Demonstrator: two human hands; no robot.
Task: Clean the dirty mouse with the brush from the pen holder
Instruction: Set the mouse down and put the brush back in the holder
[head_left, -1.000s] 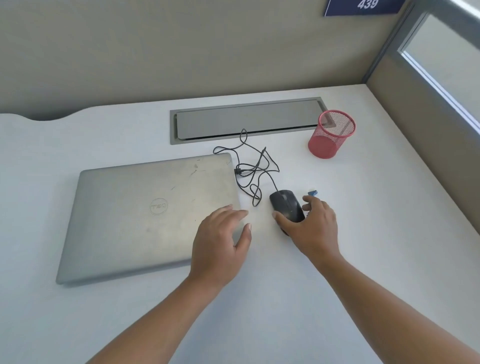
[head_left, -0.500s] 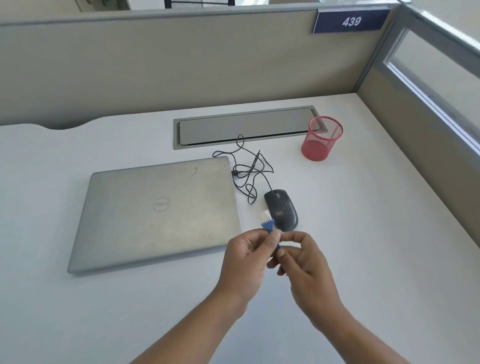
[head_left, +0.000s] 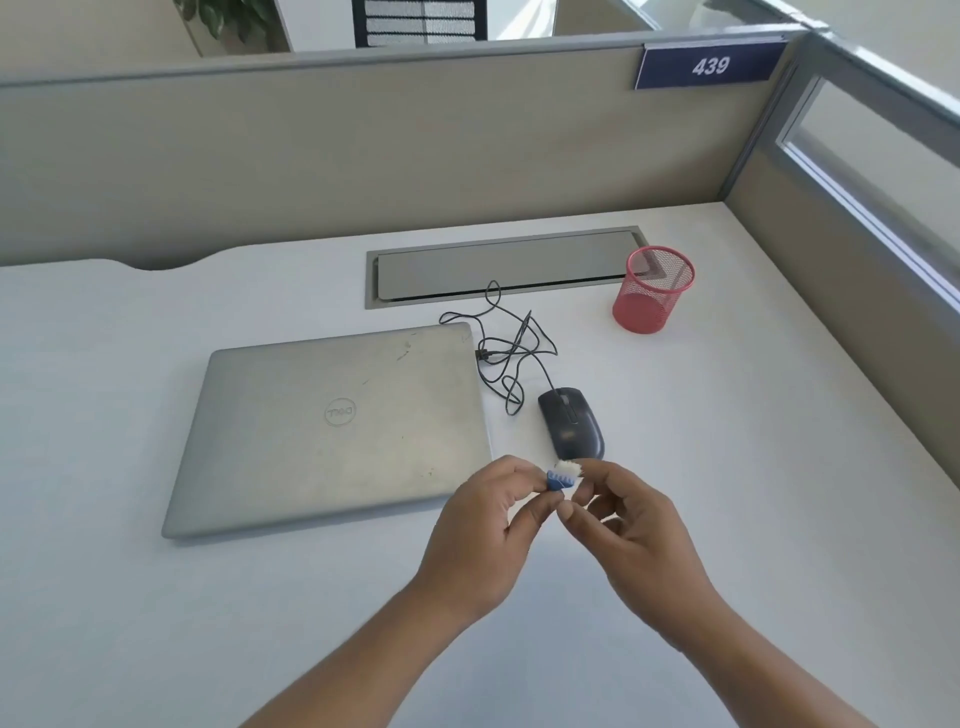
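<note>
A black wired mouse lies on the white desk, right of the laptop, with its cable tangled behind it. Just in front of the mouse, my left hand pinches a small blue brush with white bristles between thumb and fingers. My right hand is close beside it, its fingertips touching the brush's bristle end. Both hands hover above the desk, apart from the mouse. The red mesh pen holder stands upright at the back right and looks empty.
A closed silver laptop lies left of the mouse. A grey cable hatch is set into the desk behind it. Partition walls close off the back and the right side.
A second ago my right hand rested on the mouse and my left on the laptop. Both hands have since come together in front of the mouse, holding the brush. The view tilted up.
</note>
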